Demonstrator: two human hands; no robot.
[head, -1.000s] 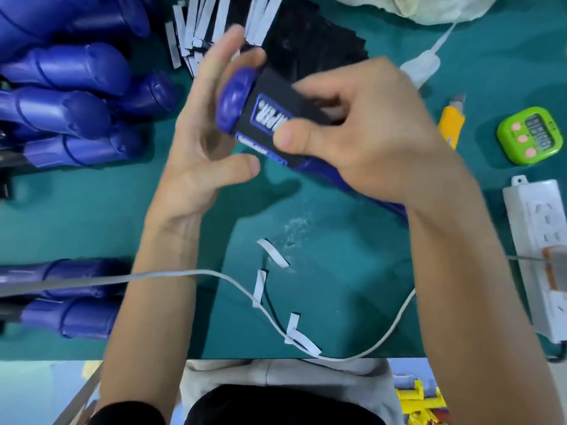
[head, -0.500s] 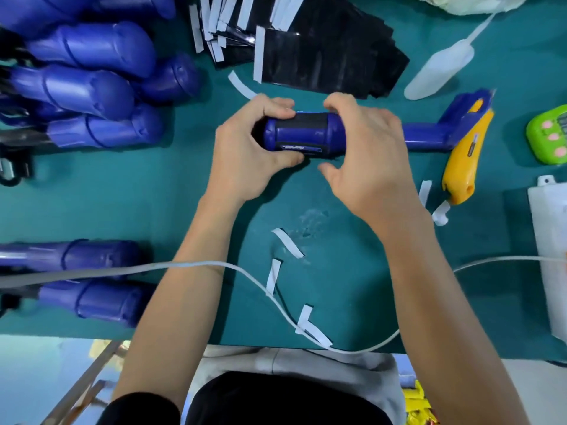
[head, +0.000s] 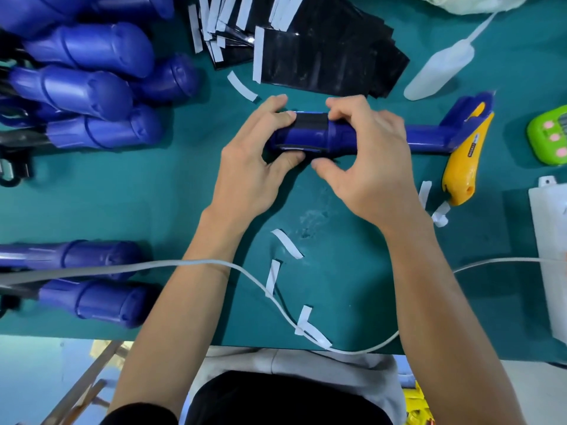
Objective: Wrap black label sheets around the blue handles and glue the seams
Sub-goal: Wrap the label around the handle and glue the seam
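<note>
A blue handle (head: 310, 139) lies sideways on the green table (head: 92, 207), its long blue stem running right to a forked end (head: 460, 124). A black label sheet (head: 310, 121) is wrapped around its grip, with a gap of bare blue showing between the sheet's two edges. My left hand (head: 254, 167) clasps the grip's left end, fingers on top and thumb beneath. My right hand (head: 371, 167) grips the right side of the label, fingertips pressing its top edge and thumb under it. A stack of black label sheets (head: 325, 53) lies just behind.
Several blue handles (head: 89, 87) are piled at the left, two more (head: 92, 280) near the front edge. A white glue bottle (head: 441, 72), a yellow utility knife (head: 463, 167), a green timer (head: 549, 136), a white power strip (head: 549, 250), a white cable (head: 245, 271) and backing strips (head: 287, 243) lie about.
One second ago both hands held the handle raised and tilted. It then came down flat on the table, and since half a second ago the hands have rolled it, turning the label's gap into view.
</note>
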